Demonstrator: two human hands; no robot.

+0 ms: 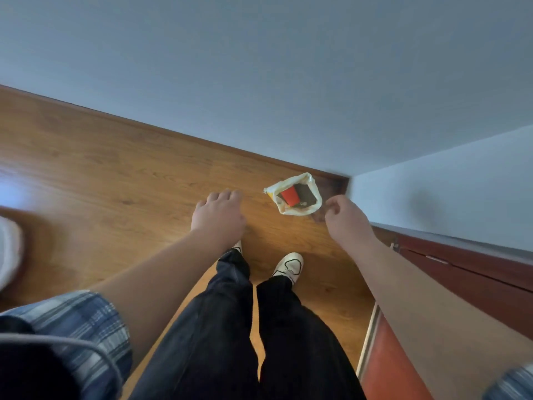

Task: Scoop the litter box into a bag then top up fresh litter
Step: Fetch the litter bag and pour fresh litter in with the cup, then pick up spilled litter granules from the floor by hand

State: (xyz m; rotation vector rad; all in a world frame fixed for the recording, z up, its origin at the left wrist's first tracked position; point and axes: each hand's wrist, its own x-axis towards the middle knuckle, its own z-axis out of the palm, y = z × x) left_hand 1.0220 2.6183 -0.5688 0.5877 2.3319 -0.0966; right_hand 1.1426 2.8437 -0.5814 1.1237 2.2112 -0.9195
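- Bag (294,194) of pale yellow plastic sits on the wooden floor (101,157) just right of the frame's centre, close to the corner where the walls (288,67) meet. Its mouth is open towards you, and red and dark shapes show inside.
- Your right hand (344,216) hangs just right of the Bag's lower rim. Its fingers are loosely curled with nothing visibly in them, and a thin strip of floor shows between fingertips and plastic.
- Your left hand (220,216) hangs left of the Bag and apart from it, palm down, fingers relaxed and slightly spread, holding nothing.
- One white shoe (290,265) shows below the hands, beneath dark trousers.
- A red-brown cabinet (461,278) runs along the right edge, and a blurred white shape (8,249) sits at the left edge.
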